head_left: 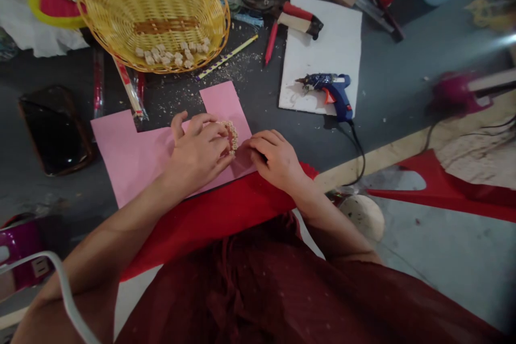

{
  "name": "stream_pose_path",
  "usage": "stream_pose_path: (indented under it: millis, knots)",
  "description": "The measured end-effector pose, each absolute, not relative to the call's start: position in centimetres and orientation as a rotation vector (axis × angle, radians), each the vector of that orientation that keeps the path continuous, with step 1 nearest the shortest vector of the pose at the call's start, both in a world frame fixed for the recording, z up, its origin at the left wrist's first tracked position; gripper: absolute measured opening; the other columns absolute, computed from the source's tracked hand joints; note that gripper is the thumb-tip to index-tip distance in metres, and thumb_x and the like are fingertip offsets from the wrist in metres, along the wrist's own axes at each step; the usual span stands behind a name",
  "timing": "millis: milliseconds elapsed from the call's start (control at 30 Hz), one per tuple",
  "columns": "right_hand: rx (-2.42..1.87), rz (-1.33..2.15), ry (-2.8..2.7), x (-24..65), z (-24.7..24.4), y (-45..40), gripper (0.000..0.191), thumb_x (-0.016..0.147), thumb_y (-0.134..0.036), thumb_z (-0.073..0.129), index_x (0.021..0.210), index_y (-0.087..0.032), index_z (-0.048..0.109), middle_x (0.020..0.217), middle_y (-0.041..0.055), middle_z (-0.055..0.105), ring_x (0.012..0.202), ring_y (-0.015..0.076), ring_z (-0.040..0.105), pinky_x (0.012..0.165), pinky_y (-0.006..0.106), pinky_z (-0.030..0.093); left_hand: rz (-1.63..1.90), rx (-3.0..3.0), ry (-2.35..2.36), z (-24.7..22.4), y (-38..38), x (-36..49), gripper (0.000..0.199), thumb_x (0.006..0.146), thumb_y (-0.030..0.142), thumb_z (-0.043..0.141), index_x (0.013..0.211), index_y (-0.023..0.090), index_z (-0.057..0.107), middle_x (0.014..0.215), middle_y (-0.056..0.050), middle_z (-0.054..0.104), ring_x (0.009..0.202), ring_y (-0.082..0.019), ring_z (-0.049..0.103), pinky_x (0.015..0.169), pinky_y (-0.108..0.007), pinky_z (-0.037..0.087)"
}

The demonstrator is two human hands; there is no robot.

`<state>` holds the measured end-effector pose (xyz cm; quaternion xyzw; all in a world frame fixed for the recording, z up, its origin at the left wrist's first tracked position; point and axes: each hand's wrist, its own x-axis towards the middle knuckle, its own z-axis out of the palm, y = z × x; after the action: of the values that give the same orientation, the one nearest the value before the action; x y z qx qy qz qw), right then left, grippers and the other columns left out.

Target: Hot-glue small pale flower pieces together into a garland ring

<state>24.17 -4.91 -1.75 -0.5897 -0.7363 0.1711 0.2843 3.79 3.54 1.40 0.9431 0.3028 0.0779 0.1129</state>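
A curved, pale, beaded-looking piece (231,137) lies over pink paper (137,156) near the table's front edge. My left hand (199,150) rests over the paper, its fingers around the left side of this piece and its thumb near the lower end; the fingers hide part of it. Just to the right, my right hand (274,158) is at the paper's right edge with its fingers curled together; whether anything is between the fingertips is hidden. Red cloth (217,215) lies below the paper, between my forearms.
Behind my hands stands a yellow basket (161,0) with small pale pieces. A blue glue gun (330,88) lies on a white board (294,59), its cord trailing right. Pliers (300,19) lie at the board's top. A phone (56,129) is at left.
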Motion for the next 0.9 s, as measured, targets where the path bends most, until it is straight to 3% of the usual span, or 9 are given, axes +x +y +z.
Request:
stream_pose_path:
  millis: [267,900]
  knots:
    - [-1.597,0.475,-1.983,24.19,-1.72,-4.85,0.026,0.088,-0.01,0.05,0.103,-0.018,0.069,0.105,0.0105,0.069,0.098,0.0237,0.062,0.09,0.043,0.051,0.215,2.736,0.891,1.4,3.28,3.88,0.023,0.1,0.035,0.047,0.098,0.028,0.069,0.118,-0.002,0.07,0.128,-0.028,0.049,0.111,-0.064,0.023]
    - [-1.613,0.394,-2.029,24.18,-1.89,-4.89,0.023,0.088,-0.012,0.05,0.101,-0.02,0.068,0.104,0.0087,0.068,0.097,0.023,0.062,0.09,0.04,0.051,0.235,2.733,0.907,1.08,3.29,3.95,0.026,0.099,0.038,0.048,0.087,0.028,0.068,0.111,0.0,0.073,0.122,-0.027,0.053,0.108,-0.063,0.025]
